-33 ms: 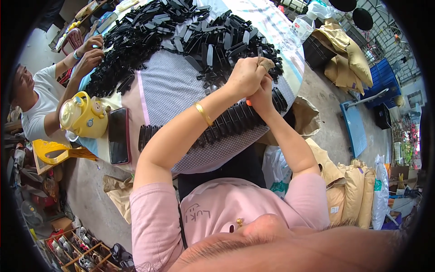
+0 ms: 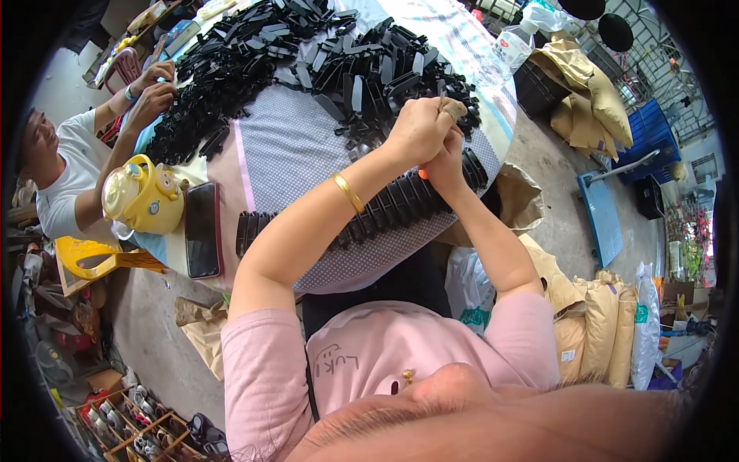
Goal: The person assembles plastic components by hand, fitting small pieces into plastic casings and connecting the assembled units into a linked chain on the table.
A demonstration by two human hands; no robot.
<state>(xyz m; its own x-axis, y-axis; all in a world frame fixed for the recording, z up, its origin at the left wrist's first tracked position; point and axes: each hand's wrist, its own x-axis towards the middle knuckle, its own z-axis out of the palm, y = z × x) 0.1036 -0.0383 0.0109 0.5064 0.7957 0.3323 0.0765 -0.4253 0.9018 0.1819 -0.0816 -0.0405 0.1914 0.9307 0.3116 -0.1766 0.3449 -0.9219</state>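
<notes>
My left hand [image 2: 422, 129], a gold bangle on its wrist, is closed at the right part of the table, with a tan covering on a fingertip. Pressed up against it from below is my right hand [image 2: 444, 163], its fingers closed too. Whatever they grip between them is hidden by the fingers. A small orange spot shows beside the right hand. Just beneath both hands runs a long row of black plastic pieces [image 2: 377, 209], lined up side by side along the near table edge. Beyond them lies a heap of loose black plastic pieces [image 2: 369, 69].
A second black heap [image 2: 223, 73] spreads over the far left, where a co-worker [image 2: 69, 165] handles small parts. A yellow jug [image 2: 146, 196] and a dark phone [image 2: 202, 231] stand at the table's left. Paper sacks [image 2: 604, 323] and a blue trolley [image 2: 600, 219] are on the right floor.
</notes>
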